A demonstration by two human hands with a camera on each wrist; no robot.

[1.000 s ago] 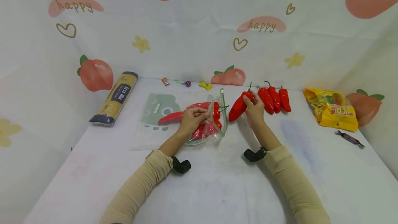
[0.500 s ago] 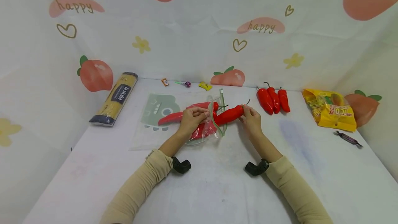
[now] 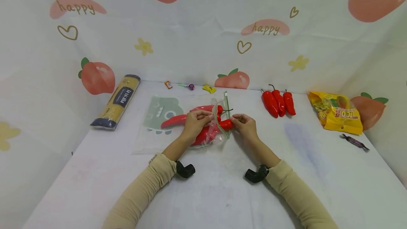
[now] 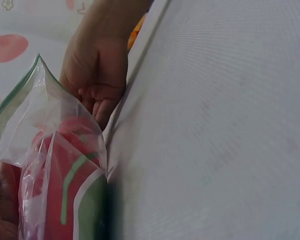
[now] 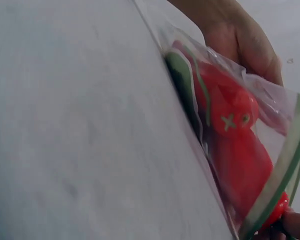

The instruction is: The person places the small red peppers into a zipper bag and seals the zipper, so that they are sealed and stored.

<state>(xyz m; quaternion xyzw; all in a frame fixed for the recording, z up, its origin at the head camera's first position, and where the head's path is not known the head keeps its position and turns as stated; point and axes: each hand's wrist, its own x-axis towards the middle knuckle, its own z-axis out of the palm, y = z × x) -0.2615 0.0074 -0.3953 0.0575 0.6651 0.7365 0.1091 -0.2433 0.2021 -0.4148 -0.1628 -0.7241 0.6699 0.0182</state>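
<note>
A clear zip bag (image 3: 146, 140) with a green edge and a printed green monster lies mid-table with several red chili peppers (image 3: 174, 120) inside. My left hand (image 3: 194, 124) pinches the bag near its mouth, which gapes toward the right. With its fingertips my right hand (image 3: 245, 126) holds the stem end of another red pepper (image 3: 226, 124), whose body is mostly inside the bag's mouth. In the right wrist view that pepper's red end (image 5: 279, 207) shows by the green zip edge, at my right fingertips. The left wrist view shows my right hand (image 4: 97, 82) behind the bag.
Three red peppers (image 3: 278, 103) lie at the back right. A yellow candy bag (image 3: 341, 114) and a purple-wrapped candy (image 3: 354, 142) are at the right. Spaghetti (image 3: 116, 102) in a pack lies left. Small candies and a lollipop (image 3: 190, 87) line the back.
My right hand has brought its pepper left and down, from beside the bag into its mouth, leaving only the stem end outside. My left hand has stayed on the bag.
</note>
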